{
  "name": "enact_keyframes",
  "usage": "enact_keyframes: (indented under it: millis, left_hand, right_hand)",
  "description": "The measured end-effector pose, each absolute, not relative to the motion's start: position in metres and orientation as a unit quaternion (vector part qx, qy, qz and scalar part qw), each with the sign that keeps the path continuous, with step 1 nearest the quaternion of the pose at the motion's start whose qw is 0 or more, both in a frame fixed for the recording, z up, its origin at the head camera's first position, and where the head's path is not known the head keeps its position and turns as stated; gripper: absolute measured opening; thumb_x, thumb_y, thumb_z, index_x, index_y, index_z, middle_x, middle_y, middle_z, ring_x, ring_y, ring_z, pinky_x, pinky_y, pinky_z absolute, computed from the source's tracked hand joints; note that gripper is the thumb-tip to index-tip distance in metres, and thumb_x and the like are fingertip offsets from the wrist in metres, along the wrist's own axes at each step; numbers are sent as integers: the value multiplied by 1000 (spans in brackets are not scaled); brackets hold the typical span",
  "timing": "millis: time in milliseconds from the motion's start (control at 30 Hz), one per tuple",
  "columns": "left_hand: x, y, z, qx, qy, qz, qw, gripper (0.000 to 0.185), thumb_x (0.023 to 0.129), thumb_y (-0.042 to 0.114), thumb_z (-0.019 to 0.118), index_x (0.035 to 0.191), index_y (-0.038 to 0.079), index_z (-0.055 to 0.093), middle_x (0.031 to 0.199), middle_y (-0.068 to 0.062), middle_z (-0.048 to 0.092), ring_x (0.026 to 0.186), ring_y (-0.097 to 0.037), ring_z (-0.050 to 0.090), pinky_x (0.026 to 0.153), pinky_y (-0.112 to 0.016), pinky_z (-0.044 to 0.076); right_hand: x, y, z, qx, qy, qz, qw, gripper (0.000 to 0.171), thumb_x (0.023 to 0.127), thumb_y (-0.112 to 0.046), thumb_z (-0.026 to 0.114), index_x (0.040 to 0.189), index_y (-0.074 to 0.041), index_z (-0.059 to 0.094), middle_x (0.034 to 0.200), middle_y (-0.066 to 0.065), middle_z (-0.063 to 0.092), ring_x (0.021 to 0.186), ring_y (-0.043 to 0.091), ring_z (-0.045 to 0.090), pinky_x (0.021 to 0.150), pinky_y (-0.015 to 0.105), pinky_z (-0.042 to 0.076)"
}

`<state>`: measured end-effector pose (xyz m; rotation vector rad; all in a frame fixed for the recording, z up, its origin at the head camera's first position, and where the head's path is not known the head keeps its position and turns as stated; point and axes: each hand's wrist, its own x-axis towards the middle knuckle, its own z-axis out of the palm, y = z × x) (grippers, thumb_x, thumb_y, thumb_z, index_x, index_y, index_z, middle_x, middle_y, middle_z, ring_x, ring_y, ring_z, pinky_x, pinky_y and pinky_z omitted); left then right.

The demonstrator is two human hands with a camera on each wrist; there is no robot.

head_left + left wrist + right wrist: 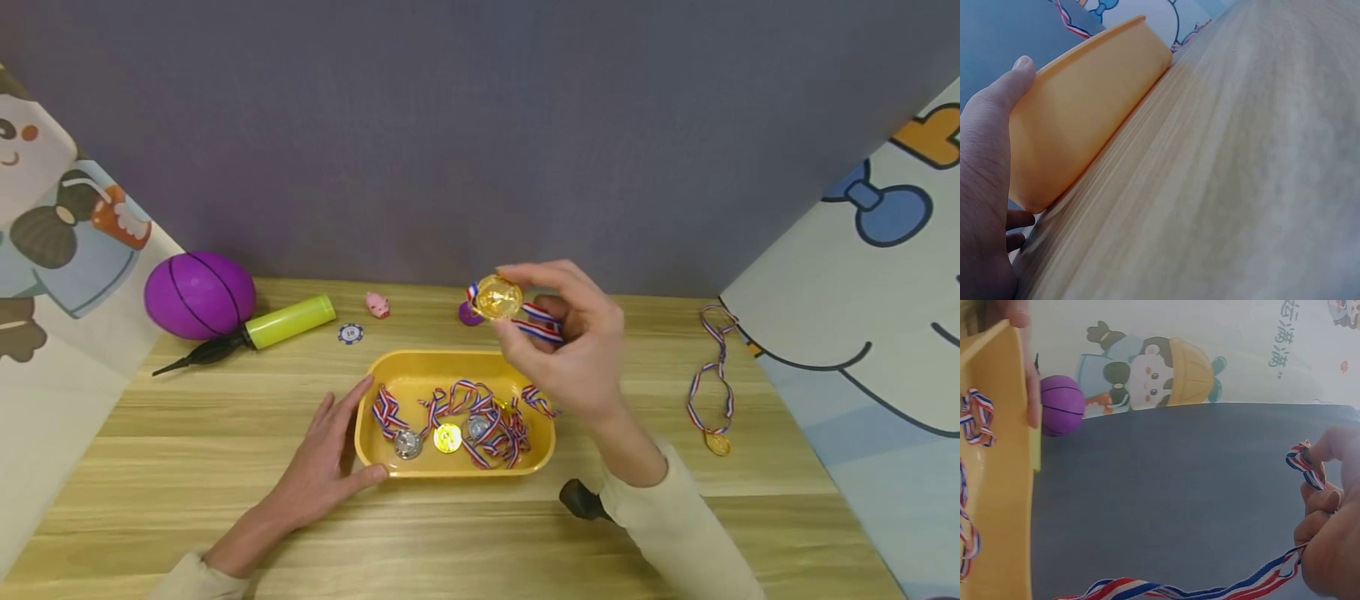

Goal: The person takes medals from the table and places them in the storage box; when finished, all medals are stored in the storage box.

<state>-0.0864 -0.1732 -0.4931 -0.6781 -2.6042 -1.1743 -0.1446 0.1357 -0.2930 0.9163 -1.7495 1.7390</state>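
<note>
A yellow tray (390, 365) sits on the wooden table and holds several medals with red, white and blue ribbons (480, 417). My left hand (330, 454) rests on the table against the tray's left end (1079, 119), thumb along the front wall and fingers by the rim. My right hand (570, 342) is raised above the tray's far right corner, pinching a gold medal (497, 297) between thumb and forefinger. Its ribbon (542, 323) is gathered in the curled fingers, and in the right wrist view the ribbon (1210, 591) trails down toward the tray (1004, 487).
A purple ball (199, 294), a yellow-green pump (262, 331), a blue chip (350, 333), a pink pig figure (378, 305) and a purple piece (468, 316) lie behind the tray. Another gold medal with ribbon (716, 392) lies at the right. Cartoon-printed panels flank the table.
</note>
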Motion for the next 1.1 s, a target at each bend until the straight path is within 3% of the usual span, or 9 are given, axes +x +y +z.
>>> enact_keyframes:
  millis: [233,500,733,933,1100]
  left_hand:
    - [-86,-174,-493,-222,-885,-399,93,114,96,73,72,179,19,18,178,-20,37,156,-53,41,140,-55,3]
    - [-86,-174,-492,-232,-882,-395,108,113,97,78,68,179,17,19,176,-20,40,154,-52,44,141,-46,2]
    - [-86,-174,-493,-229,-882,-398,103,113,96,78,68,179,19,19,176,-20,40,155,-51,44,141,-48,2]
    - [-86,-174,-493,-226,-884,-397,99,114,96,81,65,179,19,18,177,-19,38,155,-52,43,140,-53,3]
    - [-86,-172,-492,-230,-882,-398,105,113,98,82,62,179,16,19,177,-20,38,154,-53,44,140,-51,3]
  right_hand:
    - [-146,129,-309,341,-658,627,242,39,81,5,81,117,18,73,102,7,70,53,5,51,39,14,38]
    - [-144,119,-293,353,-644,632,247,38,81,11,81,118,15,75,100,15,70,54,7,51,40,15,39]
    - [-144,105,-293,367,-643,630,234,39,80,11,82,117,15,75,101,22,70,55,10,55,41,17,41]
    - [-148,108,-316,339,-670,628,205,38,81,7,83,118,13,76,105,22,72,59,11,61,45,17,49]
    - [-150,115,-345,308,-698,628,155,39,82,6,83,121,8,76,108,21,71,59,10,62,43,19,48]
